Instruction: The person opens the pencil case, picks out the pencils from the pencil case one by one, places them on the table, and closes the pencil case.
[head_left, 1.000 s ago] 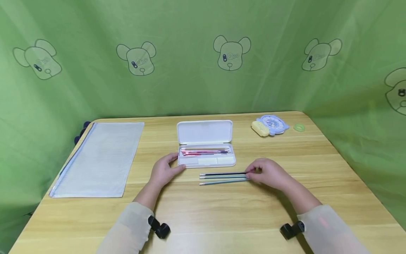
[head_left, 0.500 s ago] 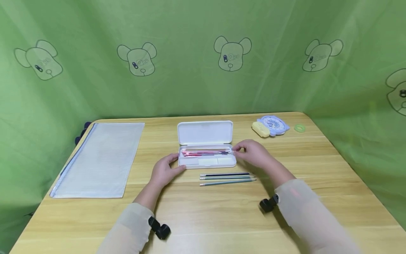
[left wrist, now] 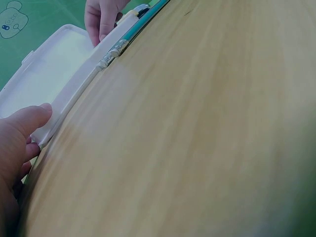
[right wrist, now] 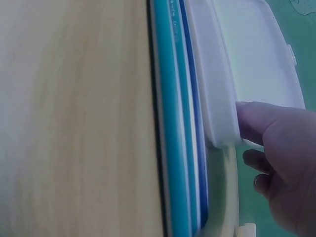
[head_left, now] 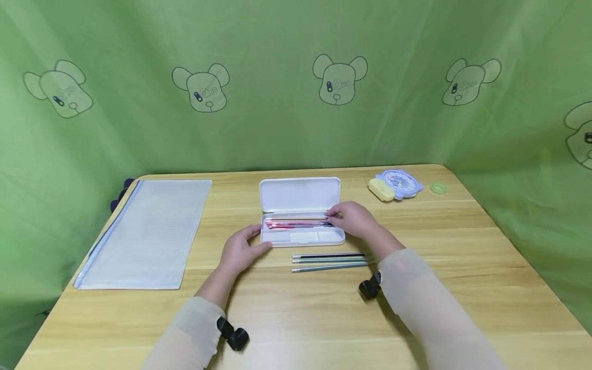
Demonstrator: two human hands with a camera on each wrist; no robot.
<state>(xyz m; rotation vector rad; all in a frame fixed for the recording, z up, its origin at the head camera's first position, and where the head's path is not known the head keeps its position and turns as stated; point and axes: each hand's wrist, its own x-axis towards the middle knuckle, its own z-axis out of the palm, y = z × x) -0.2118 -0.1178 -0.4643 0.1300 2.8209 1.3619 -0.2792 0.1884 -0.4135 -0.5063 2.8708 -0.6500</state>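
Pencil case (head_left: 302, 244), white, sits near the middle of the wooden table (head_left: 296, 324), its lid (head_left: 299, 195) raised and leaning back. We note slim pencils or pens (head_left: 296, 224), reddish and brownish, lying lengthwise along the rear of its tray; the front part of the tray is divided and pale.

Left hand (head_left: 238, 250): grasping the left end of the case, thumb at the front corner, other fingers along the side.

Right hand (head_left: 353, 219): thumb and forefinger bent in over the right end of the tray, by the tips of the slim items. We cannot tell whether they pinch anything.

In front of the case we count three loose pencils (head_left: 329, 267), one dark and two greenish, side by side, eraser ends to the left.

Surroundings: we record a pale zip pouch (head_left: 145, 234) flat at left; at right rear, a blue scalloped disc (head_left: 400, 183), a yellow block (head_left: 381, 189) against or just beside it, and a green ring (head_left: 438, 188) apart. Green curtain (head_left: 277, 136) with bear heads hangs behind.
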